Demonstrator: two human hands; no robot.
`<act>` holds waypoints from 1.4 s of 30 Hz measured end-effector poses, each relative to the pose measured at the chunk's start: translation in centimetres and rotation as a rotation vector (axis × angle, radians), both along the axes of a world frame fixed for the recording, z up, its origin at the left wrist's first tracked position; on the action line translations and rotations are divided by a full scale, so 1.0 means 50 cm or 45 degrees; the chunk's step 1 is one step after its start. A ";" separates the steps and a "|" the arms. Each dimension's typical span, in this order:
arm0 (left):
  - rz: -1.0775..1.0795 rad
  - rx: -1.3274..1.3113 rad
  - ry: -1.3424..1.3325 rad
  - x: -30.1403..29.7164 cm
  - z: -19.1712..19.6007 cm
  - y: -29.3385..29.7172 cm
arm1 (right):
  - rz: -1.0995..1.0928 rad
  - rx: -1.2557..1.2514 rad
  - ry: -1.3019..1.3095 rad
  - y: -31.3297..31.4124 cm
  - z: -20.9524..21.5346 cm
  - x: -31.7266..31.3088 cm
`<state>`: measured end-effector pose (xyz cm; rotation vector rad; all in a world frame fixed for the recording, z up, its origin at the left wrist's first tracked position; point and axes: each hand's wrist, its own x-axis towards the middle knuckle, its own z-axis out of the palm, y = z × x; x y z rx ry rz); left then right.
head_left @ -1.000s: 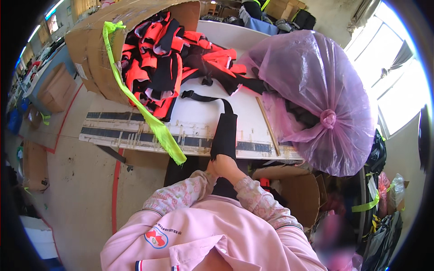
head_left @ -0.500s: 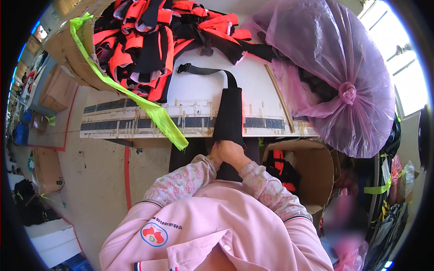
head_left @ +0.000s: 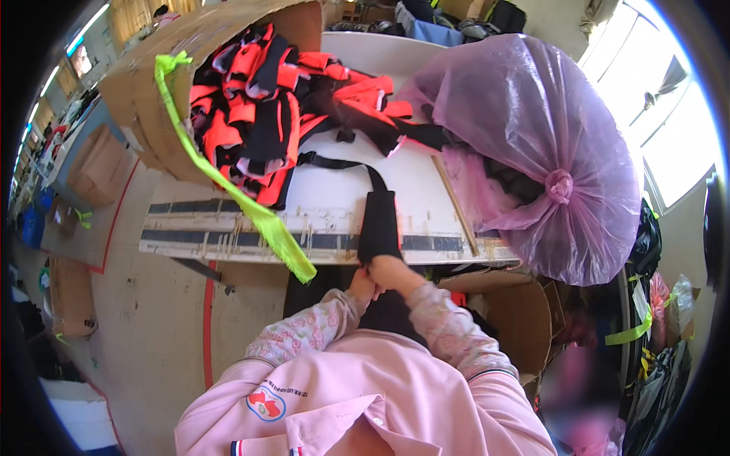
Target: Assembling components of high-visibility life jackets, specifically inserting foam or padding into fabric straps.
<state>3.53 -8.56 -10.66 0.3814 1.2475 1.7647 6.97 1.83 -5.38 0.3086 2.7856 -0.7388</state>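
A black fabric strap (head_left: 379, 224) lies across the near edge of the white table. From its far end a narrow black webbing (head_left: 342, 163) curves left to a small black buckle (head_left: 306, 158), close to the heap of pieces. My right hand (head_left: 393, 275) is closed on the strap's near end at the table edge. Just below and to the left, my left hand (head_left: 364, 287) is closed too, its fingers touching or nearly touching the right hand. What the left fingers hold is hidden.
A tilted cardboard box (head_left: 144, 99) spills black and bright orange pieces (head_left: 258, 114) onto the table (head_left: 334, 140). Neon yellow fabric (head_left: 262, 220) hangs past the table edge. A knotted purple plastic bag (head_left: 532, 129) and a thin stick (head_left: 455, 205) are right; an open carton (head_left: 513, 308) stands below.
The view has tilted up, so table, strap and hands sit lower in the picture. My left hand, mostly hidden behind the right before, now shows below it.
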 end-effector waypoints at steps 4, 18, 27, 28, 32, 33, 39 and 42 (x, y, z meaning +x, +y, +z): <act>-0.060 0.135 -0.191 -0.015 0.131 -0.002 | -0.369 -1.141 0.601 0.024 0.240 0.078; -0.120 0.125 -0.353 -0.017 0.069 -0.004 | -0.243 -0.062 0.600 0.035 0.099 0.070; -0.123 -0.019 -0.347 -0.017 0.073 0.000 | -0.143 -0.329 0.586 0.069 0.090 0.082; -0.121 -0.025 -0.351 -0.015 0.070 0.001 | -0.144 -0.335 0.582 0.065 0.089 0.081; -0.129 -0.063 -0.252 -0.010 0.060 0.005 | -0.265 -0.084 0.657 0.029 0.088 0.063; -0.135 -0.113 -0.198 -0.012 0.060 0.007 | -0.299 0.000 0.662 0.025 0.090 0.056; 0.047 0.064 -0.447 0.001 0.068 0.012 | -0.190 0.076 0.665 0.042 0.103 0.055; 0.083 -0.016 -0.440 0.002 0.093 0.019 | -0.148 0.241 0.652 0.035 0.132 0.051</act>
